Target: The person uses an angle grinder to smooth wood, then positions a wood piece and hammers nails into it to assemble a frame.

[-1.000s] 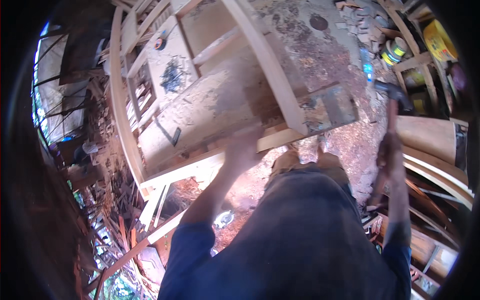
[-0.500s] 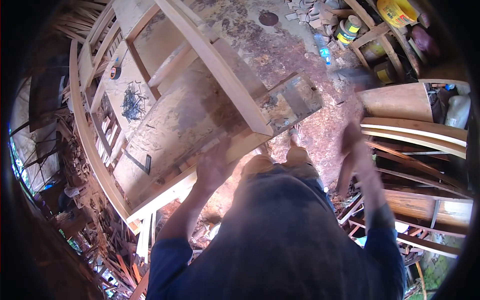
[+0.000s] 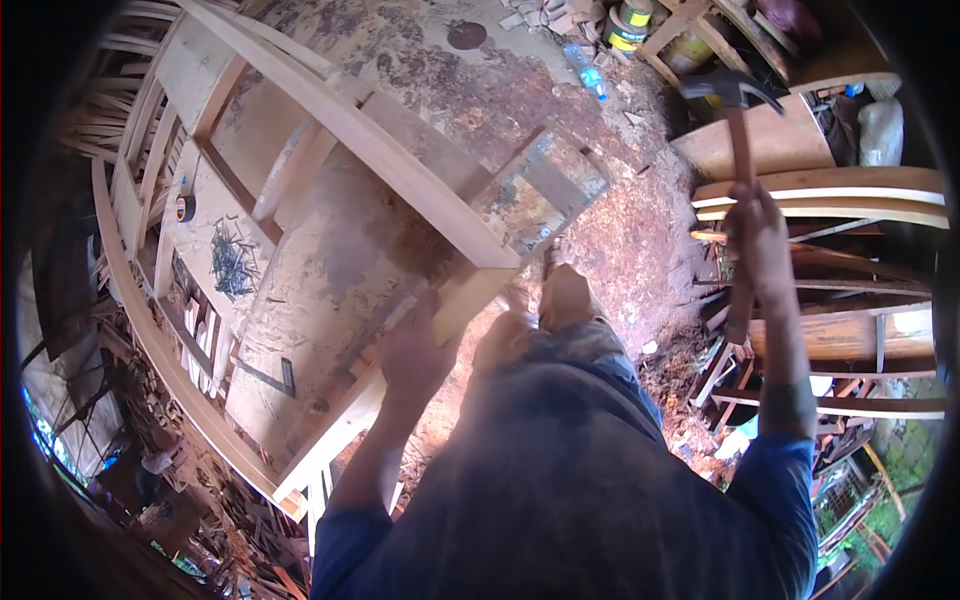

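My left hand point(image 3: 410, 355) grips the front rail point(image 3: 462, 305) of a pale wooden frame lying across a worn, stained work board point(image 3: 320, 225). A long beam point(image 3: 400, 180) runs from the back down to that rail's right end. A pile of nails point(image 3: 233, 260) and a small dark square tool point(image 3: 287, 374) lie on the boards to the left. My right hand point(image 3: 760, 230) is closed on the wooden handle of a claw hammer point(image 3: 731, 88), held up to the right of the frame with its head upward.
A plastic bottle point(image 3: 585, 72), stacked cans point(image 3: 628, 30) and wood offcuts point(image 3: 530, 15) lie beyond the board. Curved boards and slats point(image 3: 830, 210) are stacked at the right; scrap wood point(image 3: 200, 500) fills the lower left. A small round container point(image 3: 185, 208) sits near the nails.
The view has turned, so the frame sits further left and at a new angle. My right hand has raised the hammer; my left hand stays on the rail.
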`<state>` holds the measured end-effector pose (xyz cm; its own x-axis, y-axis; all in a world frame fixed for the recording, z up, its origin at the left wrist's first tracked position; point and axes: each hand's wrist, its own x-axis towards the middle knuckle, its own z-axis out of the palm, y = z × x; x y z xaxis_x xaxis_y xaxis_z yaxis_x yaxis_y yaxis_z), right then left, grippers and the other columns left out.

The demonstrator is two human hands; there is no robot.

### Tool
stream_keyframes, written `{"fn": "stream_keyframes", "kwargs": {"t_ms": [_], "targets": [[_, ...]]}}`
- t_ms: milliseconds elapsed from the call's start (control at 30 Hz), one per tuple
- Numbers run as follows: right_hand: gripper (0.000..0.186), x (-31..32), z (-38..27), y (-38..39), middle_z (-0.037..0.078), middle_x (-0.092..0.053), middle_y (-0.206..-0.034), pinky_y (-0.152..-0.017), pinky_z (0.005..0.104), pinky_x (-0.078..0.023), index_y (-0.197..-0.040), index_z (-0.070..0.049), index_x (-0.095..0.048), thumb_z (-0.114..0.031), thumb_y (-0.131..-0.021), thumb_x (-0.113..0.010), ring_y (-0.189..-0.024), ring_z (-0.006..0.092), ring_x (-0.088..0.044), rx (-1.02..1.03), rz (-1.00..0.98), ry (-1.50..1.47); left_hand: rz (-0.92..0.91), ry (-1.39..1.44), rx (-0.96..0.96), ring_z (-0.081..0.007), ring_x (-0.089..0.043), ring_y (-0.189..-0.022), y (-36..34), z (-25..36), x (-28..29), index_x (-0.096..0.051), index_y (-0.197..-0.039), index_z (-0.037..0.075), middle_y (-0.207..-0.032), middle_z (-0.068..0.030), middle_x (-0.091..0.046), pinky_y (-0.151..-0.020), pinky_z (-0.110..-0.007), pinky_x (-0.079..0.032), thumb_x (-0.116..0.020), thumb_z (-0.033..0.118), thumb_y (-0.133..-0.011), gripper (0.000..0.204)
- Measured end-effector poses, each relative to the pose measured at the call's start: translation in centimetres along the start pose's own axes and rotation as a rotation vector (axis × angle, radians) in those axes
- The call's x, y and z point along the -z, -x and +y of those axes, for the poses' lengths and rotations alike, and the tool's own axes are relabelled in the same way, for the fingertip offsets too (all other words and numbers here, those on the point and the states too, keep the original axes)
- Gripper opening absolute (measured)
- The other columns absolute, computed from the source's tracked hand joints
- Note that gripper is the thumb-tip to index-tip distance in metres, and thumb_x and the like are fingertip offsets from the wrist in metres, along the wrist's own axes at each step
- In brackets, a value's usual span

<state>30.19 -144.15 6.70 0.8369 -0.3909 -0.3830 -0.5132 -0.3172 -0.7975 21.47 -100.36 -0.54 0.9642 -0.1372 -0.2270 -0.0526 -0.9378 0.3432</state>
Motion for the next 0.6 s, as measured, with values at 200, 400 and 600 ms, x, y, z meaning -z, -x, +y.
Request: {"fn": "stream_keyframes", "kwargs": {"t_ms": [200,400,600], "targets": [[0.025,-5.3,0.7,-0.1,0.003,-0.059,-0.069,-0.05,0.0255,-0.043,-0.109,0.003,-0.062,-0.012,-0.09,-0.069,-0.058,0.0112,-0.057,-0.097,-0.9,-0.011,-0.011,-0.07,0.044,-0.0346,-0.072,-0.093,-0.3,1.6,1.3,-0.06,-0.131,0.009,-0.107,-0.0126,-0.074,-0.081,-0.051,-0.055,-0.077,0.035,-0.082,0.058],[0.031,-13.3,6.3,-2.4,0.028,-0.067,-0.082,-0.07,0.0502,-0.054,-0.104,0.001,-0.061,-0.018,-0.083,-0.072,-0.078,0.0434,-0.068,0.331,-0.659,0.397,0.102,-0.042,-0.038,-0.0383,-0.073,-0.083,-0.9,1.7,1.5,-0.066,-0.122,0.005,-0.096,-0.0196,-0.074,-0.074,-0.047,-0.058,-0.081,0.032,-0.081,0.051],[0.045,-12.8,6.4,-4.4,0.025,-0.069,-0.083,-0.069,0.0487,-0.055,-0.122,0.0,-0.056,-0.018,-0.083,-0.071,-0.076,0.0417,-0.069,0.682,-0.735,0.66,0.131,-0.012,-0.038,-0.0365,-0.073,-0.081,-0.7,2.5,1.9,-0.067,-0.118,0.005,-0.091,-0.0185,-0.074,-0.072,-0.044,-0.059,-0.084,0.029,-0.078,0.049]]}}
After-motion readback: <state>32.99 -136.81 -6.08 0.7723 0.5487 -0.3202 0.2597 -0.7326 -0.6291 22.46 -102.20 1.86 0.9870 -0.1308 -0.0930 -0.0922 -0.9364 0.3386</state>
